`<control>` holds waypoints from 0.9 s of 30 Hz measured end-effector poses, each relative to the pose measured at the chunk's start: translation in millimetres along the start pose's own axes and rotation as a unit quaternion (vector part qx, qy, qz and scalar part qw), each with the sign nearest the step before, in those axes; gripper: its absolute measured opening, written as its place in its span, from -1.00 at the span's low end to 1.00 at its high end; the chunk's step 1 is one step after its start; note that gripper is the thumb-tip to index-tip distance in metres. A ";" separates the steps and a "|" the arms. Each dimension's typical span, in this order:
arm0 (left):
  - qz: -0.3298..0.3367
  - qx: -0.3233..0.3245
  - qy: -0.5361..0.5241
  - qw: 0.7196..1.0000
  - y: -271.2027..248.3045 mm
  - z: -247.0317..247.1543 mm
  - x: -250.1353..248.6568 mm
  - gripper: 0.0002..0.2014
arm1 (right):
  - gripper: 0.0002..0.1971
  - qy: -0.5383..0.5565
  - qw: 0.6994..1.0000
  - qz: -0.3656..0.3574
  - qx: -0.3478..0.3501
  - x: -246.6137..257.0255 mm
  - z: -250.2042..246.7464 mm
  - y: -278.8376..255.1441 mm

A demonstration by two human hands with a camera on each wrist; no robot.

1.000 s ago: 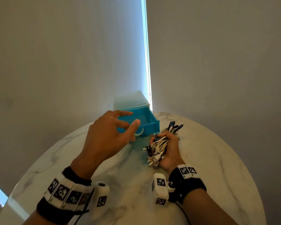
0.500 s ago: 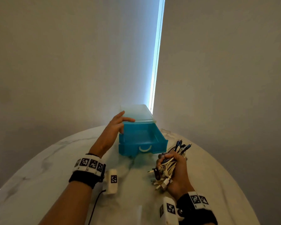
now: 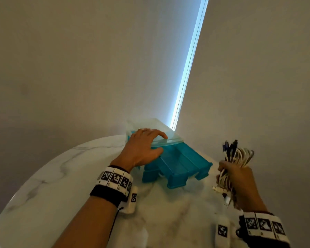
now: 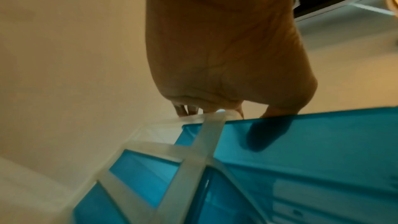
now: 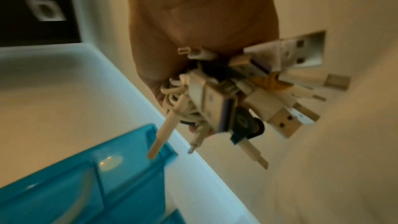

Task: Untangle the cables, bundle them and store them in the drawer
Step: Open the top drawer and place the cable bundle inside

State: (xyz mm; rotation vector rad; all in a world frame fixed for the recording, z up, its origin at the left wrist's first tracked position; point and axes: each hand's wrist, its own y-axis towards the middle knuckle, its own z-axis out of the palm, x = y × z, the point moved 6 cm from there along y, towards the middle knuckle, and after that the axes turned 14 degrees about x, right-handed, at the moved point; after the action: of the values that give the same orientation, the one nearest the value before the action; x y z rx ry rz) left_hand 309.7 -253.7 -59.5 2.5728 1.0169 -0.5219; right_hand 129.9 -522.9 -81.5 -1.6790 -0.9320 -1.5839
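Both hands moved: left fingers [image 3: 159, 135] now grip the drawer unit [image 3: 175, 163], right [image 3: 240, 183] still clutches cables [image 3: 240, 156].

Left hand [image 4: 226, 43] fingertips hidden behind drawer [image 4: 312, 159].

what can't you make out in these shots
- Head view: the left hand covers the near corner of the drawer.
- Head view: the right hand hides the middle of the cable bundle.
- Right wrist view: blurred; the plugs cannot be counted.
- Left wrist view: palm and drawer case hide the fingertips.
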 end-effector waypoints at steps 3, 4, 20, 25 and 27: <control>-0.012 0.026 0.068 0.997 -11.9 -5.4 -4.5 -0.34 | -0.81 -0.257 0.960 -0.107 0.001 73.9 11.5 -21.1; -0.017 0.035 0.098 0.994 -16.6 -6.3 -7.8 -0.27 | -0.84 -0.344 0.929 -0.138 0.023 98.2 26.8 -29.6; -0.086 0.151 0.214 0.961 -58.7 -34.0 -28.5 0.10 | -0.28 -0.746 0.602 -0.208 0.192 90.0 153.7 -51.5; -0.085 0.131 0.177 0.972 -49.0 -38.8 -18.2 -0.20 | -0.28 -0.744 0.596 -0.209 0.220 89.7 147.1 -50.1; -0.081 0.110 0.163 0.977 -43.9 -35.7 -13.8 -0.30 | -0.28 -0.745 0.586 -0.213 0.239 89.9 142.5 -50.8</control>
State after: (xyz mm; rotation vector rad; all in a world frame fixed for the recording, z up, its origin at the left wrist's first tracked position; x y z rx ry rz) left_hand 277.2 -216.2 -29.0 2.8519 1.3542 -0.2660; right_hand 166.5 -370.0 -2.4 -2.1813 -2.3617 0.4527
